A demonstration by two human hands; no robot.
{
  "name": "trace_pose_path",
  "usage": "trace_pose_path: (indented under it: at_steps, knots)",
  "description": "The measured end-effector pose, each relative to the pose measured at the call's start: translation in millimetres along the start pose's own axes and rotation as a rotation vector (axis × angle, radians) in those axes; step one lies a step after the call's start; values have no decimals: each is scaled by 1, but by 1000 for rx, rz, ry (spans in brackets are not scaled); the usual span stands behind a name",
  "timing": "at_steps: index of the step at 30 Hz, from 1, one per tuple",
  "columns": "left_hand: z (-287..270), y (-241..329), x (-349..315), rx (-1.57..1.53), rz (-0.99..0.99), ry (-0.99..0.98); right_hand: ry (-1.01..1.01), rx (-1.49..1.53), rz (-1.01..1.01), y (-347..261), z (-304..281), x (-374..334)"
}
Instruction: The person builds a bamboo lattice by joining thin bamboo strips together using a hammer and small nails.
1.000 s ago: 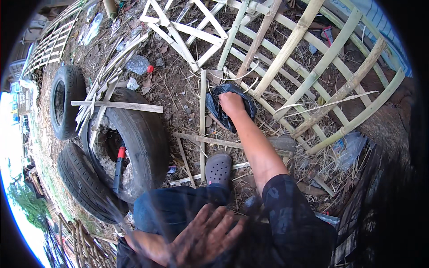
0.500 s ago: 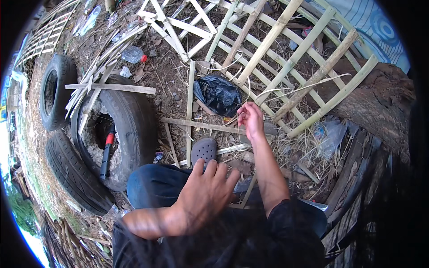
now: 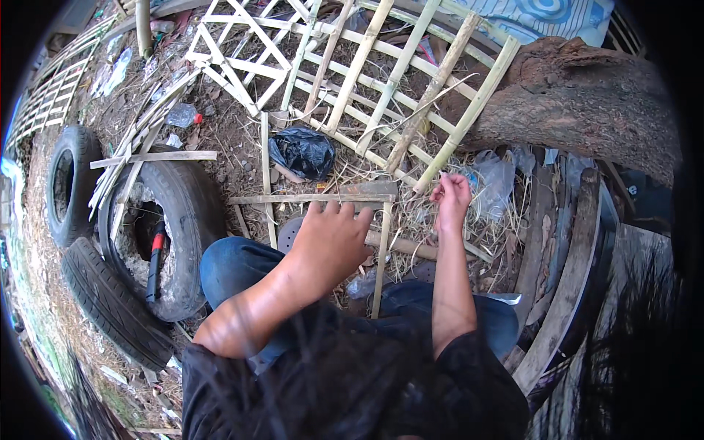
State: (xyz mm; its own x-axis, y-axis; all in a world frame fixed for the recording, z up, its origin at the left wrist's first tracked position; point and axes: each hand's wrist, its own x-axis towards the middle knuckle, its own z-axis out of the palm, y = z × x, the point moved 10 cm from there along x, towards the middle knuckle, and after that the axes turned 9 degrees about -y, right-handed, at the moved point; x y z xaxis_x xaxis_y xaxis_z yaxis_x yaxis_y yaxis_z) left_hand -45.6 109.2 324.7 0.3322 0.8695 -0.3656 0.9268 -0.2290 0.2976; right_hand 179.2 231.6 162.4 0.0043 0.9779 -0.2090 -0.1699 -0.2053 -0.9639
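Observation:
My left hand (image 3: 328, 238) hovers in front of my body, back up and fingers apart, with nothing seen in it. Just beyond its fingertips lies a flat bamboo slat (image 3: 257, 199), crossed by an upright slat (image 3: 267, 165); a third slat (image 3: 381, 257) runs toward me beside the hand. My right hand (image 3: 452, 196) is raised near the lower end of a bamboo lattice panel (image 3: 400, 70). Its fingers are curled and pinched together; whatever they hold is too small to make out. A black plastic bag (image 3: 302, 152) rests on the ground between slats and lattice.
Left of me lie old tires (image 3: 194, 198), with a red-and-black handled tool (image 3: 155, 260) in one. Thin bamboo strips (image 3: 136, 147) lean across it. A thick log (image 3: 572, 99) lies at the right, near long boards (image 3: 561, 293). A plastic bottle (image 3: 181, 115) lies further off.
The view has shifted right, so the scene sits further left. My right hand has moved from beside the black bag to the lattice's lower end. My left hand has reached a little forward.

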Motion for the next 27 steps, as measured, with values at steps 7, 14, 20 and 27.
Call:
trace_pose_path:
  at_steps: [7, 14, 20, 27]
  knots:
    - [20, -8, 16, 35, -63, -109, -103, -247, -8, -23, -18, -22]
    - [55, -21, 25, 31, -108, -224, -27, -20, 309, 92, -17, -21]
    - [102, -28, 45, 102, -134, -300, -132, -206, 310, 184, -19, -6]
    - [208, -45, 138, 208, -275, -215, -102, -342, 278, 216, -14, 10]
